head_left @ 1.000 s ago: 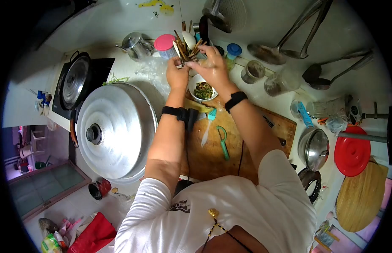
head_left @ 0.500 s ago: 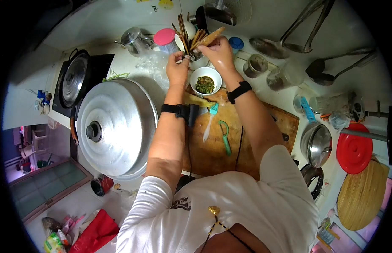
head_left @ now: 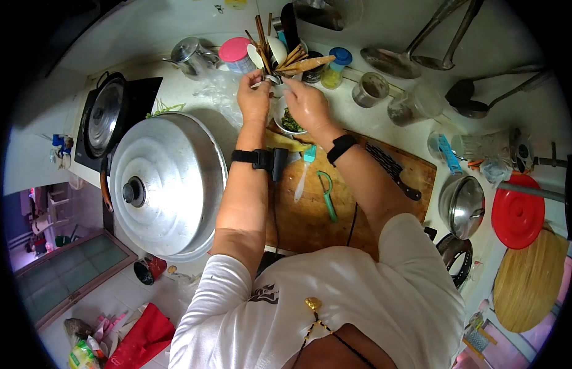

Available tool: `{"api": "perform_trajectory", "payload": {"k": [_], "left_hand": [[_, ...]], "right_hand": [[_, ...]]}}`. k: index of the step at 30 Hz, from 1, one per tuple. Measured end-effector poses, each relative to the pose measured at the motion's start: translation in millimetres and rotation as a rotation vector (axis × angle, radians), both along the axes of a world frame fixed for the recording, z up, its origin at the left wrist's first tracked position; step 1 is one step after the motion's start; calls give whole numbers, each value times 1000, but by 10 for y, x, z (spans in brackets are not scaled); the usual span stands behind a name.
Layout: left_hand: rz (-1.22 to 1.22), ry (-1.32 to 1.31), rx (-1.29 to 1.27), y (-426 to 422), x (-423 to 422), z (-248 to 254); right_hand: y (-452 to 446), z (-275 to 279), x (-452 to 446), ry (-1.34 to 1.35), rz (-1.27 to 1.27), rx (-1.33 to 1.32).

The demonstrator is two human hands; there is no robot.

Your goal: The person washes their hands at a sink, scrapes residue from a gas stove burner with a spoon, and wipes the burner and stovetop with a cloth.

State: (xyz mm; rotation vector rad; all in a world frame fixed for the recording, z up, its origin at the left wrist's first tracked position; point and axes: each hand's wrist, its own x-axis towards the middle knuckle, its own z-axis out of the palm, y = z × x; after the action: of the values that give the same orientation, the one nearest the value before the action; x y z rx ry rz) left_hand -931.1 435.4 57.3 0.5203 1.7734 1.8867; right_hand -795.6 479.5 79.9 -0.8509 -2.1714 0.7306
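My left hand (head_left: 254,101) is closed at the near side of a holder packed with chopsticks (head_left: 261,40) and spoons. Its fingertips pinch something small and shiny that I cannot make out. Beside it, my right hand (head_left: 309,106) has thumb and forefinger apart, pointing at the holder, with nothing seen between them. A tapered wooden utensil (head_left: 307,64) leans out of the holder to the right, above that hand. Below the hands, a white bowl (head_left: 278,112) of chopped greens is partly covered by my right hand.
A cutting board (head_left: 298,224) carries a silicone brush (head_left: 306,163), a green peeler (head_left: 328,195) and a black-patterned knife (head_left: 393,169). A large lidded aluminium pot (head_left: 160,184) stands left. Jars (head_left: 370,90) line the back right, and ladles (head_left: 393,63) hang on the wall.
My right hand has let go of the wooden utensil, which now rests in the holder, and has come down over the bowl's edge. My left hand stays by the holder.
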Motion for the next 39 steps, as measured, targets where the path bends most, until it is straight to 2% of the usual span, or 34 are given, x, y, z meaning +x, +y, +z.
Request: {"api": "perform_trajectory", "payload": {"k": [1, 3, 4, 6, 9, 13, 16, 19, 21, 23, 25, 27, 29, 31, 34, 37, 39], "left_hand": [[1, -1, 1, 8, 8, 18], [6, 69, 20, 10, 4, 32], [6, 70, 19, 20, -19, 4], [59, 267, 28, 39, -46, 18], [9, 221, 27, -12, -52, 136], [69, 265, 98, 21, -88, 152], [148, 208, 148, 14, -28, 247], [170, 72, 257, 10, -17, 304], [208, 144, 243, 38, -72, 219], [200, 159, 232, 84, -149, 125], [189, 170, 220, 117, -154, 125], [25, -171, 307, 169, -124, 145], [30, -160, 280, 175, -86, 178], [35, -146, 246, 161, -96, 205], [-10, -122, 180, 152, -168, 229], [27, -191, 234, 124, -260, 353], [-6, -253, 195, 35, -330, 506]], "right_hand": [[-24, 85, -28, -1, 1, 1], [-74, 204, -96, -245, -59, 70], [-68, 168, -144, -244, -58, 69], [-8, 84, -246, -303, -58, 184], [63, 27, -343, -258, -103, 213], [105, 10, -359, -241, -148, 200], [107, 14, -309, -93, -142, 350], [64, 96, -267, -99, -153, 266], [12, 186, -227, -50, -99, -26], [-41, 289, -272, -1, -84, -85], [-87, 389, -335, 121, -41, -345], [-8, 182, -490, 112, -58, -291], [43, 150, -537, 109, -74, -239], [39, 248, -525, 17, -9, -373], [89, 239, -520, 51, 1, -332], [128, 267, -451, 106, -16, -256], [138, 308, -406, 43, -30, -349]]}}
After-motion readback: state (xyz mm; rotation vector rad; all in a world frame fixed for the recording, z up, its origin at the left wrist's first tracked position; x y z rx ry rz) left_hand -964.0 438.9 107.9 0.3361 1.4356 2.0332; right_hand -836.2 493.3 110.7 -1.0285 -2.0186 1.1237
